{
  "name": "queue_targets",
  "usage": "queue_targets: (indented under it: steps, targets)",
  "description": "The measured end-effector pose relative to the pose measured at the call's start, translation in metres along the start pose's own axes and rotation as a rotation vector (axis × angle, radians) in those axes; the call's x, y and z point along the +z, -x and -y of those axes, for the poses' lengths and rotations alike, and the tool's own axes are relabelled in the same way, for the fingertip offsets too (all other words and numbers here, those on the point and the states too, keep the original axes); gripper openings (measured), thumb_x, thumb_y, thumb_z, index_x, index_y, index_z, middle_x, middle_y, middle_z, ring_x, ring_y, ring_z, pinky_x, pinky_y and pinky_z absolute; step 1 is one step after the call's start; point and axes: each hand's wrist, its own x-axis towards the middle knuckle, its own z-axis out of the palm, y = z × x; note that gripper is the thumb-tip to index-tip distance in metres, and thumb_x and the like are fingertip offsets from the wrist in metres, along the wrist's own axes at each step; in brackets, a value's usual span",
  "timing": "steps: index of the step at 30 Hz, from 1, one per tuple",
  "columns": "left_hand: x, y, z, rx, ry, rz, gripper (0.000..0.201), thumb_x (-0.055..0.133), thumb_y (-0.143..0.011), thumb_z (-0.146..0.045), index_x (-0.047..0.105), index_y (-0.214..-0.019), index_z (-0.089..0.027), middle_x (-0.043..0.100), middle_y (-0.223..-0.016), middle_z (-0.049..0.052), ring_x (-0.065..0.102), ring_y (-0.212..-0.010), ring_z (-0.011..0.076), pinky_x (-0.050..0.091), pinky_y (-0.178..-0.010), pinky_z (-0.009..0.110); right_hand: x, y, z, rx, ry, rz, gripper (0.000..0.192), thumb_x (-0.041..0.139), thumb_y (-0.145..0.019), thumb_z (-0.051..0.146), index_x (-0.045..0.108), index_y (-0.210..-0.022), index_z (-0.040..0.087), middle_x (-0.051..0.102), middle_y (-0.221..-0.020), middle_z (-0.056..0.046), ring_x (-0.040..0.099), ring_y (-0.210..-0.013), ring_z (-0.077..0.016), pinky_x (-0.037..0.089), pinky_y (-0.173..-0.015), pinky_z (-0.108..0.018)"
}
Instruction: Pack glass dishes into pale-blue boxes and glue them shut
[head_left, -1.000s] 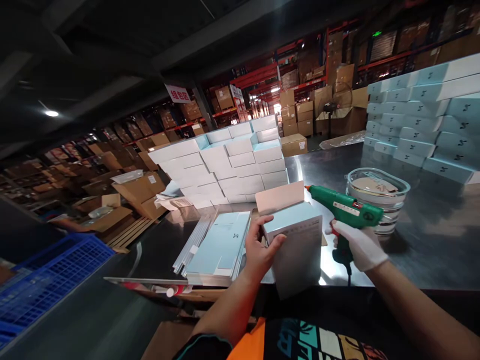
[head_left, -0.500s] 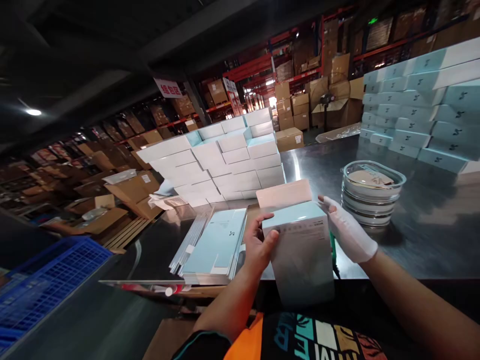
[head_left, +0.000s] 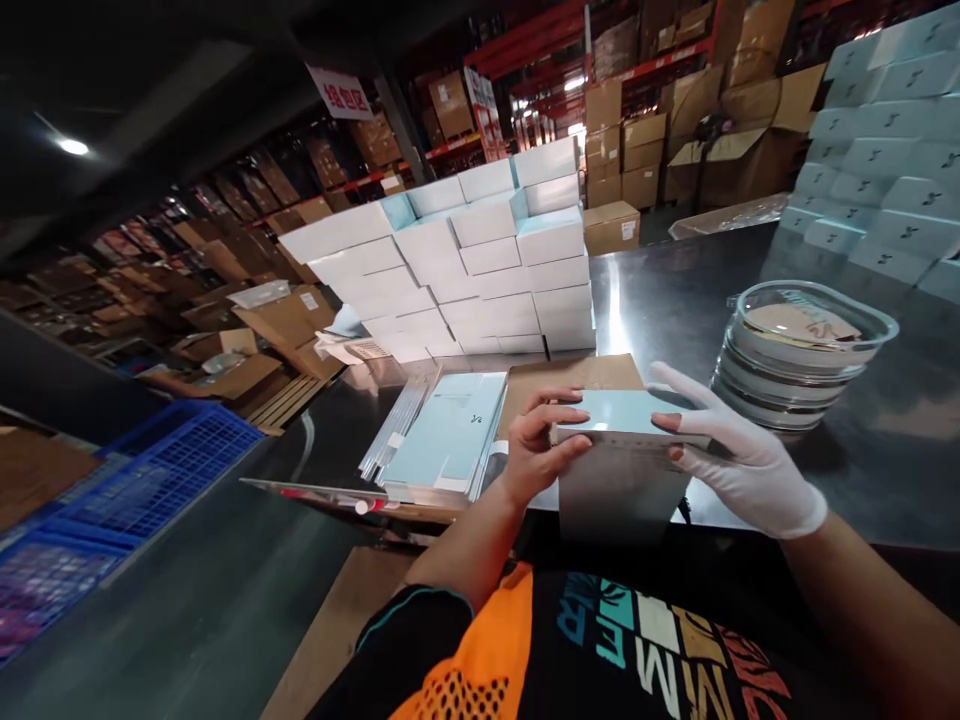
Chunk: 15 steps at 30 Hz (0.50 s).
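Observation:
A pale blue and white cardboard box [head_left: 619, 480] is held in front of my chest, its narrow blue top edge facing up. My left hand [head_left: 544, 440], bare, grips its left end with thumb and fingers. On the right end, my right hand [head_left: 739, 450] in a white glove pinches the same edge, bare fingertips showing and one finger raised. Behind the box lies a brown cardboard sheet [head_left: 577, 380]. Left of my left hand is a stack of flat blue cartons [head_left: 450, 430].
White boxes [head_left: 480, 260] form a wall at the table's back. Stacked clear containers [head_left: 802, 360] stand to the right on the metal table [head_left: 667, 290]. More blue boxes [head_left: 892, 160] rise at far right. A blue crate [head_left: 172, 470] sits left of the table.
The box's top has narrowed from an open-flapped face to a flat edge; the pink-beige flap no longer shows upright. My right hand moved from the side onto the top edge. The view shifted.

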Motion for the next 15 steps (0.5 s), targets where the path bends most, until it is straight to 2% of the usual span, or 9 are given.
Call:
queue_targets:
  steps: [2, 5, 8, 9, 11, 13, 14, 15]
  targets:
    - [-0.005, -0.002, -0.004, -0.020, -0.013, 0.026, 0.028, 0.085, -0.092, -0.053, 0.081, -0.098, -0.026, 0.074, -0.115, 0.010, 0.075, -0.122, 0.0319, 0.056, -0.111, 0.055, 0.000, 0.000, 0.005, -0.022, -0.025, 0.019, 0.021, 0.072, -0.104, 0.041, 0.083, -0.122, 0.039, 0.061, -0.165, -0.004, 0.060, -0.151, -0.0314, 0.052, -0.124, -0.054]
    - [-0.016, -0.010, -0.011, -0.021, -0.045, 0.111, 0.030, 0.083, -0.093, -0.056, 0.082, -0.097, -0.026, 0.074, -0.114, 0.011, 0.074, -0.124, 0.0320, 0.058, -0.111, 0.055, -0.002, -0.002, 0.008, -0.113, -0.002, 0.054, 0.031, 0.067, -0.107, 0.030, 0.081, -0.130, 0.046, 0.064, -0.161, 0.000, 0.062, -0.148, -0.0284, 0.054, -0.123, -0.052]
    - [-0.028, -0.028, -0.028, -0.024, -0.208, 0.317, 0.037, 0.082, -0.092, -0.061, 0.082, -0.100, -0.026, 0.075, -0.123, 0.015, 0.072, -0.127, 0.0337, 0.058, -0.112, 0.055, 0.002, -0.004, 0.010, -0.298, 0.169, 0.033, 0.051, 0.064, -0.106, 0.018, 0.072, -0.143, 0.052, 0.060, -0.165, 0.001, 0.060, -0.149, -0.0282, 0.052, -0.124, -0.055]
    - [-0.030, -0.034, -0.037, -0.017, -0.295, 0.407, 0.039, 0.084, -0.089, -0.062, 0.083, -0.107, -0.026, 0.074, -0.132, 0.016, 0.070, -0.132, 0.0356, 0.055, -0.115, 0.057, 0.007, -0.004, 0.013, -0.368, 0.247, 0.017, 0.060, 0.063, -0.106, 0.015, 0.064, -0.152, 0.054, 0.057, -0.168, -0.001, 0.059, -0.151, -0.0288, 0.052, -0.123, -0.056]
    - [-0.030, -0.044, -0.057, 0.007, -0.458, 0.594, 0.051, 0.091, -0.084, -0.056, 0.080, -0.127, -0.031, 0.070, -0.148, 0.016, 0.063, -0.142, 0.0393, 0.048, -0.123, 0.061, 0.018, -0.003, 0.020, -0.470, 0.389, 0.037, 0.081, 0.063, -0.104, 0.012, 0.038, -0.170, 0.053, 0.049, -0.174, -0.006, 0.052, -0.156, -0.0305, 0.052, -0.122, -0.058]
    - [-0.028, -0.050, -0.076, 0.021, -0.558, 0.728, 0.063, 0.093, -0.084, -0.048, 0.073, -0.142, -0.036, 0.070, -0.152, 0.013, 0.064, -0.140, 0.0404, 0.045, -0.124, 0.063, 0.024, -0.005, 0.025, -0.505, 0.454, 0.139, 0.096, 0.066, -0.105, 0.020, 0.010, -0.179, 0.043, 0.039, -0.179, -0.014, 0.044, -0.163, -0.0333, 0.050, -0.123, -0.060]
    - [-0.029, -0.051, -0.082, 0.019, -0.585, 0.766, 0.063, 0.091, -0.086, -0.045, 0.071, -0.145, -0.037, 0.072, -0.150, 0.012, 0.067, -0.135, 0.0398, 0.046, -0.123, 0.063, 0.021, -0.008, 0.026, -0.505, 0.464, 0.199, 0.100, 0.067, -0.105, 0.028, 0.001, -0.181, 0.036, 0.035, -0.180, -0.018, 0.040, -0.164, -0.0347, 0.049, -0.124, -0.060]
    - [-0.031, -0.051, -0.085, 0.012, -0.606, 0.772, 0.059, 0.088, -0.089, -0.043, 0.071, -0.145, -0.037, 0.073, -0.147, 0.011, 0.069, -0.130, 0.0388, 0.047, -0.121, 0.062, 0.014, -0.011, 0.024, -0.498, 0.483, 0.234, 0.102, 0.067, -0.106, 0.036, -0.002, -0.181, 0.030, 0.033, -0.181, -0.021, 0.039, -0.165, -0.0361, 0.048, -0.125, -0.060]
